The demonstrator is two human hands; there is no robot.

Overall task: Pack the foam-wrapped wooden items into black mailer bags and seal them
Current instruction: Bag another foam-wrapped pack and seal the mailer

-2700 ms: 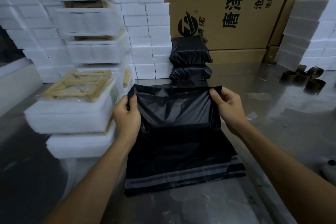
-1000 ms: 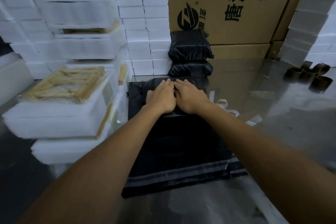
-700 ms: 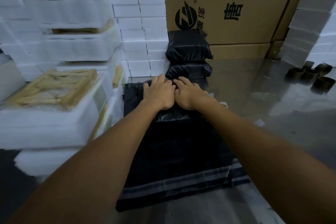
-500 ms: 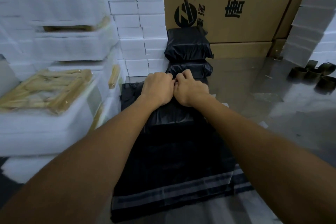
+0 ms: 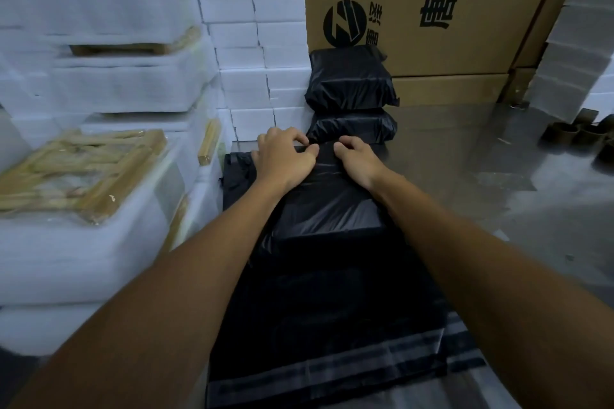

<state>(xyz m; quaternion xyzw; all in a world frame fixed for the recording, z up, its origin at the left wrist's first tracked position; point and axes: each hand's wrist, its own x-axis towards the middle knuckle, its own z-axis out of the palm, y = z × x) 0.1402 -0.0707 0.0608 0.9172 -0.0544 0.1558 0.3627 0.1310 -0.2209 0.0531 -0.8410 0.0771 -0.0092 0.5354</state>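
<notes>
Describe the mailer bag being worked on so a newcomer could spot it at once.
Start at the big printed cardboard box at the back. Two finished black parcels are stacked against it. In front of them lies the mailer bag, the only one under both hands, with its pale adhesive strip nearest the camera.

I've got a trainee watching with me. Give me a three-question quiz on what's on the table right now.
1. True or false: both hands, left hand and right hand, press on the black bag.
2. How many sealed black parcels are stacked against the cardboard box?
3. The wooden frame lies on: A) foam B) bare table C) the box.

Key: 1 true; 2 two; 3 A.
</notes>
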